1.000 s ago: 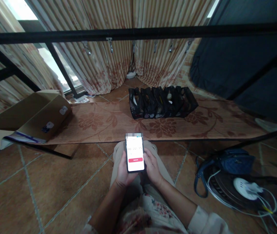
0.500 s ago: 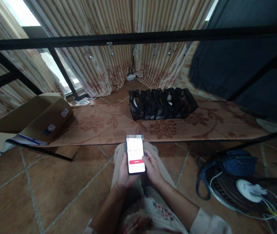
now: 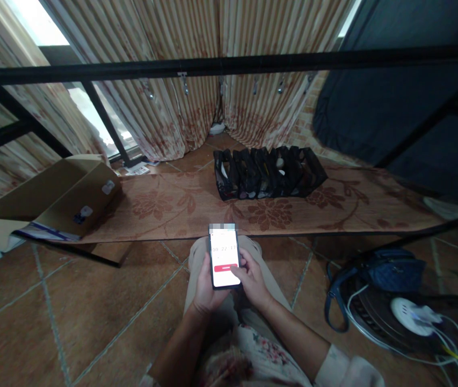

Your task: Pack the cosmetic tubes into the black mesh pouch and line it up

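Note:
A smartphone (image 3: 224,277) stands upright above my lap, its lit white screen showing large timer digits and a red bar. My left hand (image 3: 205,287) is wrapped round its left edge and lower back. On the other side, my right hand (image 3: 255,279) grips the right edge, with its thumb over the screen at the right end of the red bar. The fingers behind the phone are mostly hidden. My knees in light trousers (image 3: 196,258) lie beneath both hands.
A low shelf with a floral runner (image 3: 160,207) spans ahead, bearing a black mesh organizer (image 3: 269,174) and an open cardboard box (image 3: 87,199). A dark metal bar (image 3: 229,65) crosses above. At right are a blue bag (image 3: 398,271), a white power strip (image 3: 409,316) and cables.
My right thumb has moved left and slightly down, from the screen's right edge onto the end of the red bar. The phone and my left hand stay nearly still.

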`<act>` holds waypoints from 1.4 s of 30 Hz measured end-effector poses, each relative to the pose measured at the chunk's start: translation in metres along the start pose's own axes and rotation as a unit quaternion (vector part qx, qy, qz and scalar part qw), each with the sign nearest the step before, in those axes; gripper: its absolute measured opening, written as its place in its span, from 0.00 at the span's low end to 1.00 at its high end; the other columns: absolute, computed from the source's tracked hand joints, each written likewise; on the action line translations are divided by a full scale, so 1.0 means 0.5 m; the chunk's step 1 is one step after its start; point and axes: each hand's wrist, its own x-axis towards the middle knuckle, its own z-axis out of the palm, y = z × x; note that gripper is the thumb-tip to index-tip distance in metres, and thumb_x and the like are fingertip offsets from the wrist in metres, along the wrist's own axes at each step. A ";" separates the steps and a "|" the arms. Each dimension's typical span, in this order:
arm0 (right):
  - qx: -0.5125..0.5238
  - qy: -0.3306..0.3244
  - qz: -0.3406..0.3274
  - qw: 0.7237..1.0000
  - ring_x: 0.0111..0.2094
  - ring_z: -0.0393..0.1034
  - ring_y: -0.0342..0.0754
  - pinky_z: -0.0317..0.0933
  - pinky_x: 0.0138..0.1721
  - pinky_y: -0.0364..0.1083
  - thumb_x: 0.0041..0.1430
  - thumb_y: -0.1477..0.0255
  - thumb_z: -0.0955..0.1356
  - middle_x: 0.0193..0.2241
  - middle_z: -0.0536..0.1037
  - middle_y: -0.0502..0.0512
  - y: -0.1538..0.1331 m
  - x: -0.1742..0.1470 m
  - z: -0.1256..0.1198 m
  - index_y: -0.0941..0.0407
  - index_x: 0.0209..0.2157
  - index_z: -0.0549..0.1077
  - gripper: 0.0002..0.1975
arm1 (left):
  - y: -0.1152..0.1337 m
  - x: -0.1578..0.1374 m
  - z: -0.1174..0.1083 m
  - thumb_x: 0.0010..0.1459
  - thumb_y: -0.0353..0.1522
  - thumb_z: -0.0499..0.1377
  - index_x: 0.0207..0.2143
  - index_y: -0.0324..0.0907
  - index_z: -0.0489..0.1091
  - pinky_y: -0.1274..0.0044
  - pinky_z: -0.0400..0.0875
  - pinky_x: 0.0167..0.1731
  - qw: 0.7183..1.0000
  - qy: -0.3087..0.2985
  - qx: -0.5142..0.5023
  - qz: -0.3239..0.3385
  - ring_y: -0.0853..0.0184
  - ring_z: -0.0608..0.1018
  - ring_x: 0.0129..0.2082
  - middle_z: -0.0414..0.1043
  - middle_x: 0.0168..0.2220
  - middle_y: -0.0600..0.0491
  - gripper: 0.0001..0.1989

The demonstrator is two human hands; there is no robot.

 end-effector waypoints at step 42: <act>0.015 0.007 0.024 1.000 0.25 0.65 0.42 0.62 0.26 0.40 0.45 0.74 0.69 0.27 0.69 0.45 -0.001 -0.005 0.003 0.54 0.50 0.68 0.26 | 0.000 -0.001 0.004 0.65 0.48 0.46 0.49 0.37 0.75 0.61 0.67 0.53 1.000 0.008 -0.004 -0.008 0.51 0.77 0.48 0.78 0.44 0.43 0.29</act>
